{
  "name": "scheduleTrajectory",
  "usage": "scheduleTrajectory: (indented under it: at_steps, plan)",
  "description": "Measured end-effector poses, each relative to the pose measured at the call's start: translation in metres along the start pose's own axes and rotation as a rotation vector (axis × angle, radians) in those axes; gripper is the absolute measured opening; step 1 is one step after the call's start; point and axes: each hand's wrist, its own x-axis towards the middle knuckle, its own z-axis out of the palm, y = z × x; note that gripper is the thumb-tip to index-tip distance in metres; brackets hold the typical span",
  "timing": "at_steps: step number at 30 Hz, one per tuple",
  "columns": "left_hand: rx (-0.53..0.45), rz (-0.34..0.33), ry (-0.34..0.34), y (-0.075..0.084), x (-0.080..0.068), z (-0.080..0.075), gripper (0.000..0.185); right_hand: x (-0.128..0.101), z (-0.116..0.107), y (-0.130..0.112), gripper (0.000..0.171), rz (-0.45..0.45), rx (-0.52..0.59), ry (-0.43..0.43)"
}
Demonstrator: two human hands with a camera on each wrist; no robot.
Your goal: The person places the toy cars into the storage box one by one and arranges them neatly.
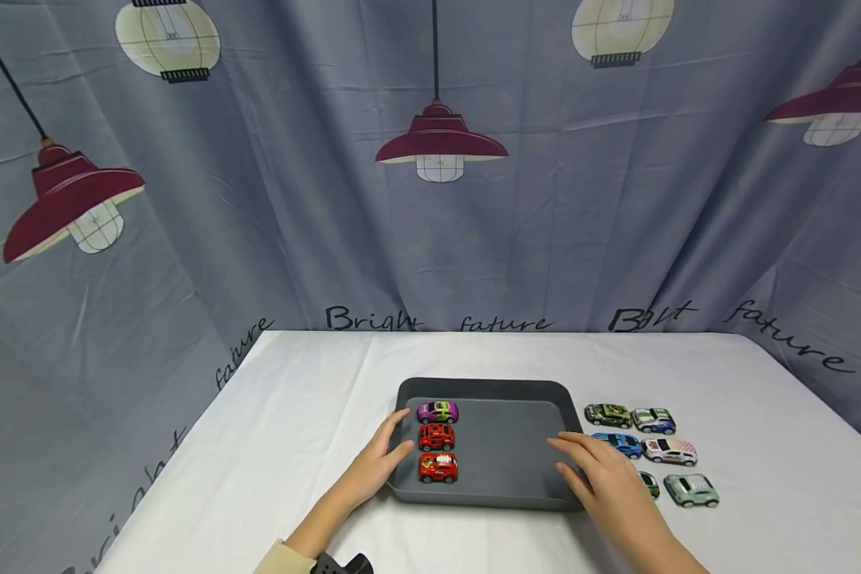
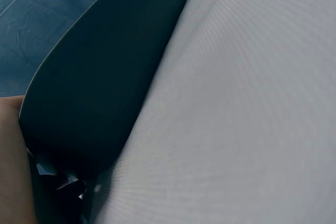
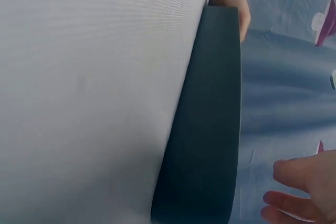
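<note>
A dark grey rectangular tray [image 1: 502, 498] lies on the table. Along its left side stand three toy cars in a column: a purple and green car [image 1: 438, 412], a red car with black spots [image 1: 436, 437] and a red car with a white patch [image 1: 438, 467]. My left hand [image 1: 371, 466] rests at the tray's left rim, thumb and fingers extended over the edge. Over the tray's right rim is my right hand [image 1: 606, 486], fingers spread and nothing held. In the right wrist view, the right fingers [image 3: 294, 174] appear apart from the tray wall [image 3: 205, 114].
Right of the tray stand several more toy cars: camouflage green [image 1: 607, 414], white and blue [image 1: 654, 420], blue [image 1: 619, 444], white and pink [image 1: 670, 452], pale green [image 1: 692, 489], and a green one [image 1: 649, 484] partly hidden by the right hand. A grey-blue curtain [image 1: 294, 239] surrounds the white-clothed table [image 1: 316, 399].
</note>
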Motion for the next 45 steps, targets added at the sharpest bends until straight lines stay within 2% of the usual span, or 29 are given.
scheduleTrajectory:
  at_steps: [5, 13, 18, 24, 26, 29, 37, 40, 45]
  plan:
    - [0.001, 0.003, 0.005, 0.001, 0.000, 0.000, 0.056, -0.007, -0.005, 0.012, 0.033, 0.056, -0.017, -0.039]
    - [-0.008, -0.003, 0.000, 0.002, 0.000, 0.000, 0.056, -0.018, -0.010, 0.034, 0.033, 0.068, -0.037, -0.032]
    - [-0.015, 0.000, 0.003, 0.003, 0.001, -0.001, 0.057, -0.021, -0.016, 0.043, 0.032, 0.150, -0.032, -0.111]
    - [-0.009, -0.008, 0.001, 0.002, 0.000, -0.001, 0.056, -0.025, -0.018, 0.053, 0.034, 0.168, -0.082, -0.125]
    - [-0.012, -0.013, 0.000, 0.001, 0.000, 0.000, 0.056, -0.027, -0.019, 0.057, 0.034, 0.182, -0.089, -0.156]
    - [-0.019, -0.016, -0.004, 0.002, -0.001, 0.001, 0.057, -0.029, -0.022, 0.066, 0.033, 0.200, -0.077, -0.207]
    - [-0.007, -0.019, 0.004, 0.001, -0.001, 0.002, 0.056, -0.041, -0.026, 0.095, 0.035, 0.202, -0.016, -0.205]
    - [-0.008, -0.016, 0.002, 0.000, 0.000, 0.002, 0.056, -0.044, -0.030, 0.108, 0.036, 0.243, 0.005, -0.249]
    - [-0.007, -0.010, 0.001, 0.000, 0.000, 0.001, 0.057, -0.048, -0.033, 0.124, 0.038, 0.255, 0.005, -0.261]
